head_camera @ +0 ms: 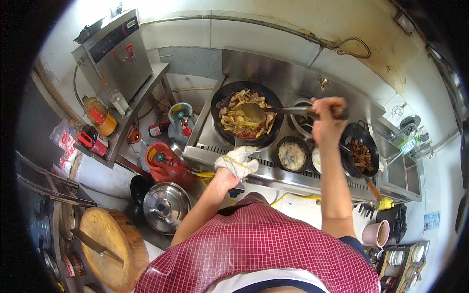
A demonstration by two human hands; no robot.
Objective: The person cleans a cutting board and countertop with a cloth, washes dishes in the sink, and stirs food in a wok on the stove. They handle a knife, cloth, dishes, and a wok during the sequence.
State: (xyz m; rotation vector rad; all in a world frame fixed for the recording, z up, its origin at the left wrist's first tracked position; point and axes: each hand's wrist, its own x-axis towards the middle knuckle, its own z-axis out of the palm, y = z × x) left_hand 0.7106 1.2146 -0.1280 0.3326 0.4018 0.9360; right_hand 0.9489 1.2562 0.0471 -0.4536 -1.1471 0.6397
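A black wok (275,96) sits on the left burner, holding a cooked mix (234,126) of sliced vegetables and meat. My left hand (229,177) grips a folded white cloth (238,161) at the wok's near edge, where the handle appears to run under the cloth. In my right hand (329,115), slightly blurred, is the long handle of a metal ladle (253,111). The ladle's bowl rests among the food, and its handle crosses over a metal pot (297,121) right of the wok.
On the steel stove (205,133) stand a small pan of frothy oil (292,155) and a second wok (374,161) with browned pieces. Gas cylinders (166,166) are at the left of the stove. A cleaver (93,243) lies on a round chopping block (106,227).
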